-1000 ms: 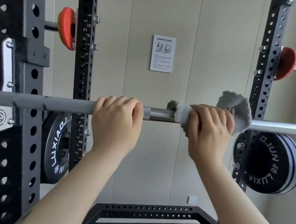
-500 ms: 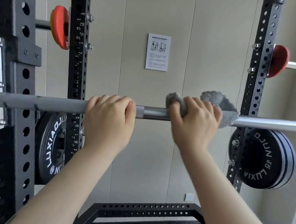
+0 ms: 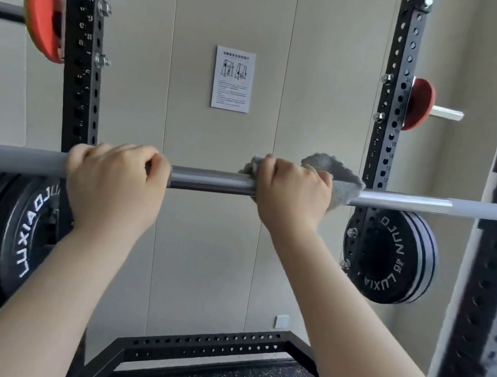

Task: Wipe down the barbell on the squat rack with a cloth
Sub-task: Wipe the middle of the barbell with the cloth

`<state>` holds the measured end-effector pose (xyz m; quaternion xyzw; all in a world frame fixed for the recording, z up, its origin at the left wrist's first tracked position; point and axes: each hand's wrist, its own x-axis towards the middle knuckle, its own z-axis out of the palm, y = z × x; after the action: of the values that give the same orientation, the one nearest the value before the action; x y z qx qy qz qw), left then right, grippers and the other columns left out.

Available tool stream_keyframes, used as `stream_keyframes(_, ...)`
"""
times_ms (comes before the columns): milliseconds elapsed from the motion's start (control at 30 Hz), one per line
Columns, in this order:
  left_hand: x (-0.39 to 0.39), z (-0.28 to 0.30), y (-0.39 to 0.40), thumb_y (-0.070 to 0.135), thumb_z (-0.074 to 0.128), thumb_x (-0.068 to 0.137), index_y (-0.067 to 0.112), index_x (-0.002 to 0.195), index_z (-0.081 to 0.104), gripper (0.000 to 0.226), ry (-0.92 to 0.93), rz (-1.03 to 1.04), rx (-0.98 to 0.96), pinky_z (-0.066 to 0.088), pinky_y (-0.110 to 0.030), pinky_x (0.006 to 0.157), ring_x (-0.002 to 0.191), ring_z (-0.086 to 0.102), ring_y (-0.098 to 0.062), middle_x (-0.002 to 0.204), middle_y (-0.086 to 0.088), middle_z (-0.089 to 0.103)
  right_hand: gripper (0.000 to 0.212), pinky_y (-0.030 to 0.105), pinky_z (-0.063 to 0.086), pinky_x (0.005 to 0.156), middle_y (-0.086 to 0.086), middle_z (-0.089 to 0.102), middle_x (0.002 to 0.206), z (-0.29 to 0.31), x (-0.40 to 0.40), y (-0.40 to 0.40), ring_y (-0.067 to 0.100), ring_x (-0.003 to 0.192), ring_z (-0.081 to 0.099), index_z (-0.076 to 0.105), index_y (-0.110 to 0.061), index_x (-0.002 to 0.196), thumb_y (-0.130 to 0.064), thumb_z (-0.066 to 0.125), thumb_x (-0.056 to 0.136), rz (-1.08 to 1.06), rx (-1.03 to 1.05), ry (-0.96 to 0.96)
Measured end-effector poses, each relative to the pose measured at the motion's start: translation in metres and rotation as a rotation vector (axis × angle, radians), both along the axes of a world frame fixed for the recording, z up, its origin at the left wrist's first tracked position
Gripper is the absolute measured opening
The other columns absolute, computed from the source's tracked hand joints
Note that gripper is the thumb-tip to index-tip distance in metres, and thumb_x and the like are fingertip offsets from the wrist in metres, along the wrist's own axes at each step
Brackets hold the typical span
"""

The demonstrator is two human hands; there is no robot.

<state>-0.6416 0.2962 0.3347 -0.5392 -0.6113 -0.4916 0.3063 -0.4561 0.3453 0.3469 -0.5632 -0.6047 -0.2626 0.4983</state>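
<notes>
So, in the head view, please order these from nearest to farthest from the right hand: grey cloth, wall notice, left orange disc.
From the right hand:
1. Grey cloth, gripped on the barbell.
2. Wall notice, up and left.
3. Left orange disc, far upper left.

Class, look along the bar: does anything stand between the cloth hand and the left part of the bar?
Yes. The left hand grips the barbell, left of the right hand holding the cloth.

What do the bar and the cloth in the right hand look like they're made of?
Barbell: looks like metal. The centre is darker with a dull sheen; the outer lengths are pale matte grey, possibly coated. Cloth: soft grey fabric, likely terry or microfibre, judging by its fuzzy nap and limp folds around the bar under the right hand.
</notes>
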Motion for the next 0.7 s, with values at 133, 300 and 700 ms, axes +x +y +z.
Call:
stream_keyframes(133,0.039,-0.001,0.007,0.023,0.035,0.089,0.015,0.065,0.056,0.033,0.016,-0.033,0.015,0.028,-0.039,0.088,0.070,0.043,-0.027,0.058,0.000,0.047,0.031,0.036,0.025,0.072,0.002,0.066,0.081,-0.008,-0.016,-0.005,0.029,0.071,0.046,0.058,-0.020,0.084,-0.028,0.030,0.095,0.105,0.000,-0.158)
stream_keyframes(300,0.074,-0.012,0.015,0.023,0.040,0.092,0.016,0.078,0.067,0.031,0.080,-0.056,0.086,0.025,-0.038,0.092,0.082,0.053,-0.034,0.080,-0.006,0.068,0.039,0.038,0.039,0.086,-0.002,0.063,0.083,-0.031,0.058,0.010,0.026,0.084,0.056,0.064,-0.016,0.089,-0.034,0.031,0.101,0.125,0.306,-0.230)
stream_keyframes(700,0.106,-0.010,0.013,0.025,0.036,0.091,0.015,0.084,0.071,0.037,0.097,-0.027,0.055,0.026,-0.043,0.100,0.085,0.056,-0.037,0.086,-0.011,0.069,0.032,0.038,0.035,0.088,-0.002,0.061,0.071,-0.031,0.069,0.019,0.024,0.075,0.050,0.060,-0.018,0.075,-0.031,0.038,0.095,0.165,0.331,-0.036)
